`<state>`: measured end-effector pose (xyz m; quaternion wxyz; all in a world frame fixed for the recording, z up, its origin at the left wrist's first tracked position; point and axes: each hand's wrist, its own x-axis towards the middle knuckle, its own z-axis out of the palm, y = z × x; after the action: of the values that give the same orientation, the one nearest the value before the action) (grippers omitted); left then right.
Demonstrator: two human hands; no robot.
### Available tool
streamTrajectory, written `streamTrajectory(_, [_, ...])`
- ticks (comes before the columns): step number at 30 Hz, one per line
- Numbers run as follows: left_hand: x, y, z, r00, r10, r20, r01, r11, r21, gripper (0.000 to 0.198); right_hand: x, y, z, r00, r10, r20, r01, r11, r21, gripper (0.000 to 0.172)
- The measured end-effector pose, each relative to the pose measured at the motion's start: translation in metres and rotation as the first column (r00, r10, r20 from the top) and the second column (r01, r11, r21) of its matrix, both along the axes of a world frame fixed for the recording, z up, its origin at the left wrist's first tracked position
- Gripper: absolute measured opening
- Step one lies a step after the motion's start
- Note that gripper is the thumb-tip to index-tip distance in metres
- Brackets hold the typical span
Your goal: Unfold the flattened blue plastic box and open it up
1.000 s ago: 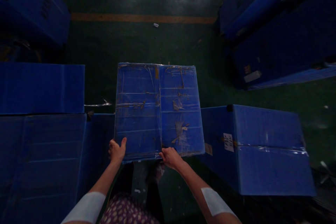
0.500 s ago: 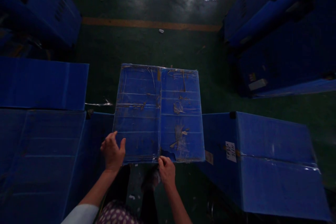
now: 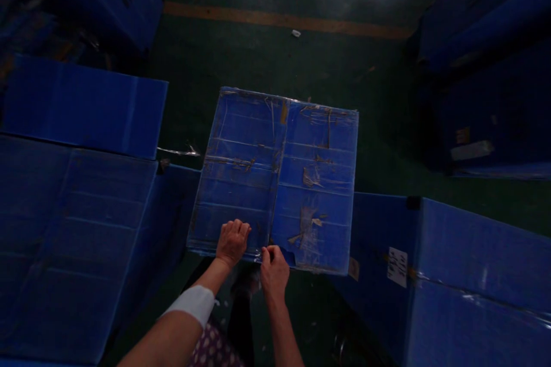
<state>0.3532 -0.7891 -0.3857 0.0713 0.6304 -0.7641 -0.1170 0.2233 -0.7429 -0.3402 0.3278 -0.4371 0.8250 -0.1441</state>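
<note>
A blue corrugated box (image 3: 241, 189) stands before me, its top split by a centre seam and marked with clear tape and torn brown tape scraps. My right hand (image 3: 274, 272) is at the front end of that seam, thumb and finger pinched on what looks like the end of the clear tape (image 3: 257, 254). Curled over the front left part of the top is my left hand (image 3: 233, 242), just left of the seam. Its fingers are bent under, and whatever they may hold is hidden. A torn notch (image 3: 287, 255) shows in the front edge, right of the seam.
Closely flanking the box are a large blue box (image 3: 90, 252) on the left and a taped blue box (image 3: 477, 298) with a white label (image 3: 397, 266) on the right. More blue boxes stand farther off. The green floor (image 3: 267, 57) carries a yellow-brown line (image 3: 275, 22).
My left hand has moved right from the box's left edge onto its top, and its spread fingers have curled. My right hand stays pinched at the seam. The view has shifted and tilted slightly.
</note>
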Motion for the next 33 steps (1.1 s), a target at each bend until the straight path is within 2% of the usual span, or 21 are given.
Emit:
streamTrajectory(6, [-0.001, -0.001, 0.000, 1.000, -0.010, 0.021, 0.010, 1.000, 0.008, 0.020, -0.007, -0.004, 0.004, 0.998, 0.063, 0.008, -0.063, 0.997, 0.052, 0.029])
streamTrajectory(11, [-0.001, -0.001, -0.001, 0.999, -0.014, 0.032, 0.013, 1.000, 0.018, 0.018, -0.008, -0.006, 0.009, 0.989, 0.146, 0.021, -0.148, 0.985, 0.087, 0.023])
streamTrajectory(17, [-0.003, -0.002, 0.002, 0.999, -0.009, 0.049, 0.008, 1.000, 0.018, 0.025, 0.000, -0.012, 0.014, 0.984, 0.141, -0.111, -0.121, 0.977, 0.175, 0.025])
streamTrajectory(21, [-0.004, -0.003, 0.002, 0.998, -0.021, 0.055, 0.020, 1.000, 0.017, 0.028, 0.005, -0.024, 0.012, 0.957, 0.200, -0.211, -0.150, 0.962, 0.228, 0.029])
streamTrajectory(28, [-0.004, -0.001, 0.000, 0.998, -0.015, 0.059, 0.013, 0.999, 0.030, 0.029, 0.000, -0.030, 0.012, 0.906, 0.394, -0.155, -0.363, 0.911, 0.197, 0.022])
streamTrajectory(33, [-0.004, -0.001, 0.001, 0.999, -0.005, 0.052, 0.003, 0.999, 0.045, 0.030, -0.009, -0.029, 0.016, 0.895, 0.435, -0.097, -0.421, 0.896, 0.141, 0.024])
